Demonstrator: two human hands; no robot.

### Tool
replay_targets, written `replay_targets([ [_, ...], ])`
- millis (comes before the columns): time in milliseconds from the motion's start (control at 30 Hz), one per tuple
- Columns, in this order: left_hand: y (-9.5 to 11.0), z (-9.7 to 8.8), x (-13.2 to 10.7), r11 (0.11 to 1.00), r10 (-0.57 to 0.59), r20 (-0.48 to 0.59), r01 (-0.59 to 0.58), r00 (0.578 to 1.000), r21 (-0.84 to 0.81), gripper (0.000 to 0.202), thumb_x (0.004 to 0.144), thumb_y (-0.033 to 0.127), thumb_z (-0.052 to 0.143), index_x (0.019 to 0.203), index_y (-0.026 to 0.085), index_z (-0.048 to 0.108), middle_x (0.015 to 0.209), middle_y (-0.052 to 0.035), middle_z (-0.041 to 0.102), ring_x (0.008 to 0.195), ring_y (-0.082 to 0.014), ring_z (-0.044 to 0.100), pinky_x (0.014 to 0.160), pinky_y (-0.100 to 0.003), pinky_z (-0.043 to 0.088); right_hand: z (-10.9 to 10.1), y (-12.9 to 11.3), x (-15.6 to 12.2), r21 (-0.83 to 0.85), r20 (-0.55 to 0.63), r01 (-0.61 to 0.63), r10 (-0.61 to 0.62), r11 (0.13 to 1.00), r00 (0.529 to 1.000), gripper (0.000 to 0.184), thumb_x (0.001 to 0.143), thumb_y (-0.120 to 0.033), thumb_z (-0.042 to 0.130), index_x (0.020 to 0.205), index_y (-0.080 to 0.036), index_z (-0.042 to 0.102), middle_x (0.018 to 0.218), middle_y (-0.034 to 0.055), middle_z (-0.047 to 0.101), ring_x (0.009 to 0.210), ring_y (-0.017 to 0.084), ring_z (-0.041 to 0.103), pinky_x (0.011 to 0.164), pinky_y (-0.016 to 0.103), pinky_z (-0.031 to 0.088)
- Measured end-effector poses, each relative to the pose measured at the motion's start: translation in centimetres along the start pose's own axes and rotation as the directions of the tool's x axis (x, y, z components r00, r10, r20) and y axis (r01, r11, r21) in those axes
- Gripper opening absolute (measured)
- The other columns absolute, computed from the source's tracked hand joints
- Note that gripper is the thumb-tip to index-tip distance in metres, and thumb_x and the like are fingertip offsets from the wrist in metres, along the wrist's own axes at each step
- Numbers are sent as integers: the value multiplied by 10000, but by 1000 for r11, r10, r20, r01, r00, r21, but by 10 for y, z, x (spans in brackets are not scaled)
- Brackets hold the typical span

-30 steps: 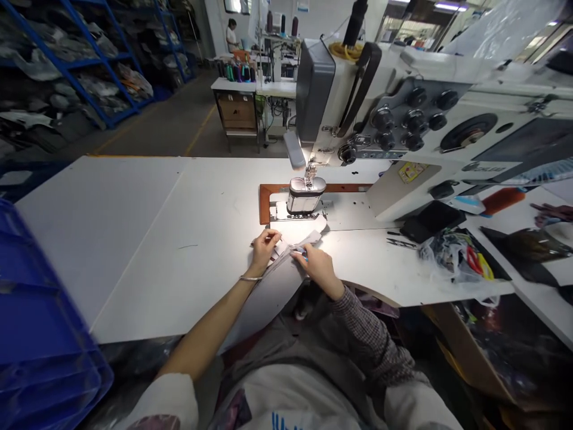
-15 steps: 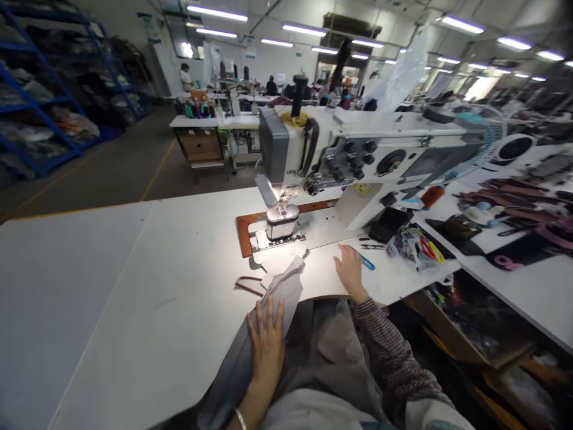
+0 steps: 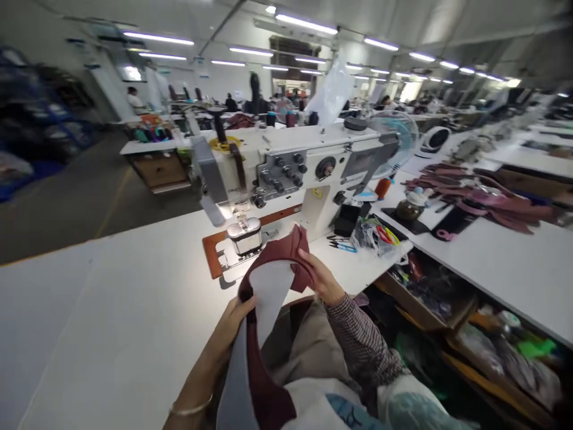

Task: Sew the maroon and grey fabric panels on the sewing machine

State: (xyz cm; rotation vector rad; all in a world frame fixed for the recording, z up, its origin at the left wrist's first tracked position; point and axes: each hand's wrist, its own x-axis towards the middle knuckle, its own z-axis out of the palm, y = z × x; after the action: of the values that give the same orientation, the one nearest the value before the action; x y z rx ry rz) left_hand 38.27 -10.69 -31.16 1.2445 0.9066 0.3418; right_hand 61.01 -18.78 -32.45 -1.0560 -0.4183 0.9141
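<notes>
A curved maroon panel with a pale grey underside is bent up between my two hands, just in front of the sewing machine. My left hand grips its near left edge, thumb on top. At its right end, my right hand pinches the folded maroon part between thumb and fingers. The lower end of the panel hangs down towards my lap. Behind it, the machine's needle area sits over a raised metal post bed, lit by a lamp. The panel hides part of the bed plate.
Blue thread snips lie right of the machine bed, beside a plastic bag with red and yellow scissor handles. Maroon strips are heaped on the right-hand table, near a glass jar. An open drawer is below.
My left hand lay flat on grey material and my right hand rested on the tabletop. Now both hold the maroon panel, raised and turned over. My view has swung right.
</notes>
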Motion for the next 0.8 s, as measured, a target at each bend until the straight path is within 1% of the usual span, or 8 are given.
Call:
replay_targets([
  [133,-19,1,20,983,184,-60,-182,981,32,368,844,554,588,868,200,687,727,-66,700,675,-244,673,619,-358,562,-2,7,33,-11,104,-66,67,998,992,465,679,-401,810,1042,-143,677,990,82,732,843,216,694,771,327,566],
  [200,0,-4,32,938,337,-115,-323,935,123,489,902,611,460,918,181,692,859,-85,719,790,-239,683,693,-339,557,5,10,48,-66,151,-46,55,997,987,462,661,-399,816,1010,-133,676,973,82,734,820,214,691,738,316,557],
  [267,32,-9,48,858,490,-188,-432,851,278,524,921,618,406,991,189,700,1015,-82,717,925,-230,675,795,-325,539,16,11,60,-139,221,-14,44,990,974,445,653,-397,818,976,-121,686,959,90,736,811,222,691,735,323,551],
  [367,74,-7,76,673,641,-153,-455,752,583,331,829,529,630,904,217,712,950,-41,724,899,-213,664,803,-297,506,38,9,73,-197,262,69,-15,978,965,442,654,-385,810,981,-112,693,954,97,737,847,241,692,778,344,549],
  [467,89,3,103,587,689,-158,-417,707,694,188,820,387,665,781,203,672,815,-21,706,801,-194,644,768,-298,481,56,12,83,-137,234,67,-34,988,972,474,672,-357,794,1060,-119,662,1004,94,730,881,241,692,805,353,556],
  [567,84,12,122,634,712,-270,-428,648,644,123,874,264,569,800,192,637,806,-9,684,776,-166,626,764,-288,466,68,20,88,-28,183,24,-19,999,983,496,672,-324,790,1105,-139,633,1058,85,718,926,244,691,836,359,562],
  [700,80,12,136,617,773,-356,-488,526,617,121,872,266,591,796,194,652,823,-19,678,804,-168,621,796,-297,469,84,29,85,44,87,-29,25,999,996,492,691,-330,760,1129,-151,622,1093,88,706,1011,265,672,879,375,559],
  [800,81,4,142,601,788,-336,-524,516,603,97,862,276,629,833,208,692,869,-27,694,855,-181,634,846,-320,475,95,35,83,-17,-26,2,-3,1000,1000,516,713,-327,715,1192,-178,596,1212,74,662,1101,243,634,957,359,523],
])
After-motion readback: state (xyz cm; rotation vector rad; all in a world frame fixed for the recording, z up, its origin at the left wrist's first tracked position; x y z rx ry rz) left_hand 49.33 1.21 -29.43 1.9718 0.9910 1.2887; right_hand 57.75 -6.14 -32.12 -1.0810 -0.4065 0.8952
